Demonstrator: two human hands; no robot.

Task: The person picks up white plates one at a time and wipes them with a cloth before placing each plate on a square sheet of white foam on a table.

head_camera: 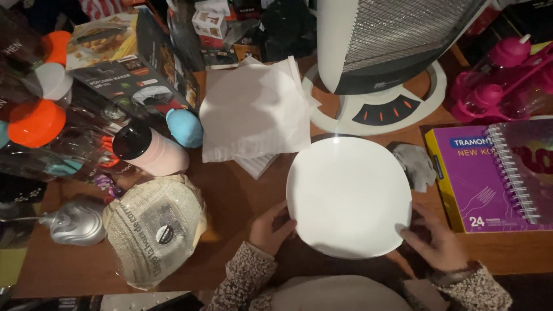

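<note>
One white plate (348, 196) between two hands: left hand (272, 228), right hand (436, 240).

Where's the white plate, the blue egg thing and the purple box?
white plate (348, 193), head view, middle of its bare face.
blue egg-shaped thing (185, 128), head view, its rounded side.
purple box (469, 184), head view, its top face left of the notebook.

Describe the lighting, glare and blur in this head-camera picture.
Head view: a bright pool of light washes out the white plate and paper sheets; the edges fall dark, dimming both hands, left and right; the wooden table looks warm-tinted; bottles at far left are murky.
</note>
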